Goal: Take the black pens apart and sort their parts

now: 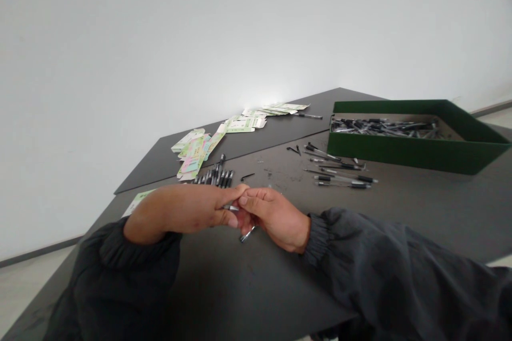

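Note:
Over the near middle of the dark table, my two hands meet with fingertips touching. My left hand (200,208) is closed, with a slim silver pen part (231,208) showing between its thumb and fingers. Thumb against fingers, my right hand (276,218) pinches at the same spot. Below its fingers sticks out the end of a clear and black pen (247,234); how the two pieces join is hidden behind the fingers. Just beyond my left hand lies a row of black-gripped pens (218,176), partly covered by that hand.
A green box (400,152) full of pens (384,127) stands at the right. Several loose pens and refills (340,170) lie before it. Small black clips (294,149) are nearby. Flattened green-and-white cartons (240,123) spread along the back left, against a white wall (200,37).

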A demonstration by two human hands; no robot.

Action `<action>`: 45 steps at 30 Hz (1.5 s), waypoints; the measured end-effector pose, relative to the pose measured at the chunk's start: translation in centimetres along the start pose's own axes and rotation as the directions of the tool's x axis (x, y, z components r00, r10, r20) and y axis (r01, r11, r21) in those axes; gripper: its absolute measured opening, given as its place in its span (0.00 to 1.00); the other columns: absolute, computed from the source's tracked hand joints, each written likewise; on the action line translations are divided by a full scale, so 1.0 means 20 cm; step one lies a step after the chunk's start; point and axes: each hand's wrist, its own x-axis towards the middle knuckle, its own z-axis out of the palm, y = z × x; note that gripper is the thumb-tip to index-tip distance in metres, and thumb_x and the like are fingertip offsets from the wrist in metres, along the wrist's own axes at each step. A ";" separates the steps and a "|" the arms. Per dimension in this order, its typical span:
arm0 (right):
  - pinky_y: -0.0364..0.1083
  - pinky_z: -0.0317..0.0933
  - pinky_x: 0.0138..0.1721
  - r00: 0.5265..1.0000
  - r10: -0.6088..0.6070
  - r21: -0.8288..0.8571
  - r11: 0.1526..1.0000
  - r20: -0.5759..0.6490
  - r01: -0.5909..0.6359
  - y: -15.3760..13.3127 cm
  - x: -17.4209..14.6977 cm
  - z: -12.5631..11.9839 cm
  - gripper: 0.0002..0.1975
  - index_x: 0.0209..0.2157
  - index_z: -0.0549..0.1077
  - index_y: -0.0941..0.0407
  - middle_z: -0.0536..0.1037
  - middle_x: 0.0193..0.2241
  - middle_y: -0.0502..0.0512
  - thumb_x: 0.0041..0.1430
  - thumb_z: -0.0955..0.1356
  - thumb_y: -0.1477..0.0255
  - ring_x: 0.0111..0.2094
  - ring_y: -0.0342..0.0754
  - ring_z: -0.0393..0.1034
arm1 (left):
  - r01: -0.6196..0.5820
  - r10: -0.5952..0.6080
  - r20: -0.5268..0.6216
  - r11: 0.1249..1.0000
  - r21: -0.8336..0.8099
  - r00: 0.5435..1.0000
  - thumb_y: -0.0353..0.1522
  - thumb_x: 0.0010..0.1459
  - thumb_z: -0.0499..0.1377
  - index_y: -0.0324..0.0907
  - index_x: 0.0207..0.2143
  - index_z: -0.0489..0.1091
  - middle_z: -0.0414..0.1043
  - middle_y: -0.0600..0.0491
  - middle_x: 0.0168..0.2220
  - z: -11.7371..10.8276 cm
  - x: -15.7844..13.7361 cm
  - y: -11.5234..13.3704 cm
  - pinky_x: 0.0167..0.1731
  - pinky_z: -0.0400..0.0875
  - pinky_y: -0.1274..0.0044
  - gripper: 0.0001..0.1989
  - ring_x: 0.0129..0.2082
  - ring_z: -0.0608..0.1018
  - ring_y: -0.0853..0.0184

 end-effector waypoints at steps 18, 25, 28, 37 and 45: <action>0.40 0.62 0.23 1.000 0.003 -0.051 0.999 0.019 -0.002 -0.02 -0.01 0.01 0.11 0.30 0.71 0.60 0.71 0.20 0.49 0.52 0.68 0.65 0.19 0.39 0.65 | 0.038 -0.038 -0.026 0.999 0.030 0.999 0.40 0.62 0.50 0.40 0.56 0.53 0.72 0.49 0.45 0.01 -0.01 -0.02 0.38 0.65 0.78 0.23 0.40 0.74 0.64; 0.40 0.61 0.23 1.000 -0.001 -0.090 0.996 0.027 0.004 -0.02 0.00 0.00 0.10 0.29 0.70 0.60 0.71 0.20 0.49 0.55 0.66 0.67 0.19 0.38 0.64 | 0.008 -0.008 -0.031 1.000 0.018 0.999 0.39 0.62 0.50 0.41 0.51 0.59 0.73 0.52 0.42 0.01 -0.01 0.00 0.36 0.65 0.79 0.18 0.37 0.74 0.66; 0.41 0.62 0.24 1.000 0.009 -0.105 0.995 0.022 -0.007 -0.02 0.00 0.00 0.10 0.29 0.70 0.60 0.70 0.20 0.49 0.54 0.66 0.67 0.19 0.39 0.64 | 0.015 -0.015 -0.027 1.000 0.012 1.000 0.39 0.62 0.50 0.41 0.55 0.57 0.73 0.51 0.43 0.01 -0.01 0.00 0.36 0.65 0.79 0.20 0.37 0.74 0.66; 0.40 0.61 0.24 1.000 0.017 -0.149 0.989 0.013 -0.015 -0.04 0.00 0.01 0.10 0.27 0.69 0.60 0.70 0.19 0.49 0.55 0.65 0.68 0.19 0.39 0.64 | 0.105 -0.103 -0.024 0.992 0.072 0.994 0.40 0.62 0.50 0.38 0.63 0.46 0.72 0.46 0.46 0.01 -0.01 0.01 0.37 0.66 0.77 0.31 0.38 0.73 0.64; 0.40 0.61 0.24 0.999 0.001 -0.137 0.991 0.041 0.005 -0.02 0.00 0.01 0.09 0.28 0.68 0.60 0.69 0.20 0.48 0.57 0.64 0.69 0.20 0.38 0.63 | 0.132 -0.132 -0.003 0.989 0.064 0.991 0.40 0.61 0.50 0.40 0.59 0.54 0.74 0.49 0.40 0.01 -0.02 0.03 0.33 0.66 0.78 0.25 0.34 0.74 0.65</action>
